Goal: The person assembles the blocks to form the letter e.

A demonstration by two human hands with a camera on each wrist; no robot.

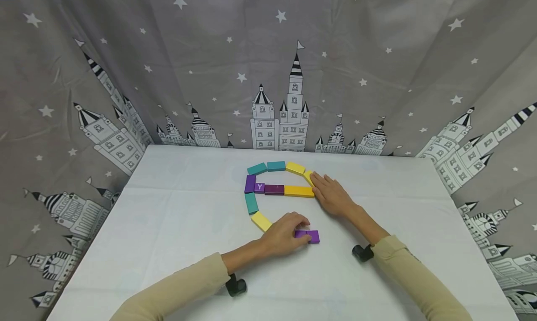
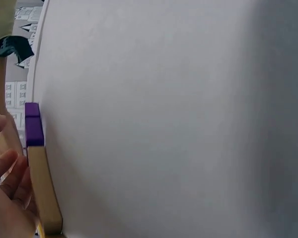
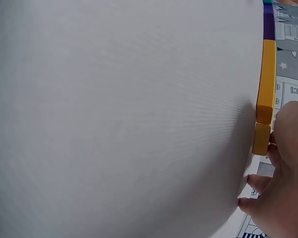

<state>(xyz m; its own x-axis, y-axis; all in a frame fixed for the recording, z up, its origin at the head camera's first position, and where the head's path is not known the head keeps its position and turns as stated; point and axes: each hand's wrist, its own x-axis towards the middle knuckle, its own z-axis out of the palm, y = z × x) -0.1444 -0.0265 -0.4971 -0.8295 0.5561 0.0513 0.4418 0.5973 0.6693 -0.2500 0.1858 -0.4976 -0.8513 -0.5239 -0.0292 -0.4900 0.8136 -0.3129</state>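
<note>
My left hand (image 1: 285, 234) is curved over the lower end of a row of blocks, its thumb overlapping two purple blocks (image 1: 313, 237). In the left wrist view its fingers are beside a long tan block (image 2: 44, 191), which the hand hides from the head view. Neither purple block (image 2: 34, 130) has a thumb across its near side there. My right hand (image 1: 333, 195) lies with fingers extended, fingertips at a pale yellow block (image 1: 308, 177) in the upper arc. Close to these fingers is the end of a long orange-yellow block (image 1: 299, 191).
Teal blocks (image 1: 276, 166), another yellow block (image 1: 295, 168) and a teal one (image 1: 251, 203) form a curve. A purple block marked Y (image 1: 259, 188) and a dark plum block (image 1: 274, 190) make a bar across it. A castle-print curtain (image 1: 201, 78) stands behind the white table (image 1: 176, 209).
</note>
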